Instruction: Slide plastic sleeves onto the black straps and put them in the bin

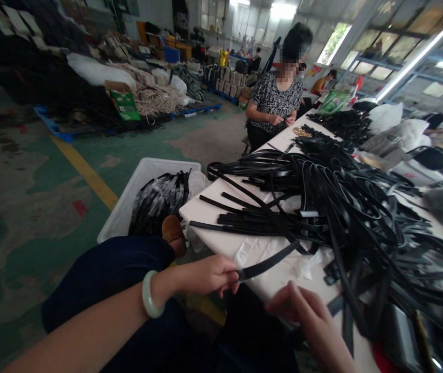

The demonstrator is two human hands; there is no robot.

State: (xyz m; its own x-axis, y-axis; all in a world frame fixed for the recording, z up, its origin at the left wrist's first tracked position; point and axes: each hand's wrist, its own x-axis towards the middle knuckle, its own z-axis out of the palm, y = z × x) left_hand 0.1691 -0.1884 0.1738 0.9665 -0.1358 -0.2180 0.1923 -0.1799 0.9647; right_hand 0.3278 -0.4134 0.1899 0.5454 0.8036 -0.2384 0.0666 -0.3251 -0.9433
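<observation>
My left hand (216, 274), with a pale green bangle (152, 294) on its wrist, is closed on the end of a flat black strap (270, 263). From the fingers the strap runs up to the right over the table's near edge, towards the heap. My right hand (301, 311) hovers to the right, below the strap and apart from my left; motion blurs its fingers. A big tangle of black straps (322, 191) covers much of the white table (209, 235), and several straight strap ends point left.
A white bin (118, 212) holding black strips in clear plastic stands on the floor left of the table. Beyond the far corner a person in a patterned top (278, 96) handles something small. Small brass-coloured pieces (302, 131) lie nearby. Loaded pallets (56, 124) line the left.
</observation>
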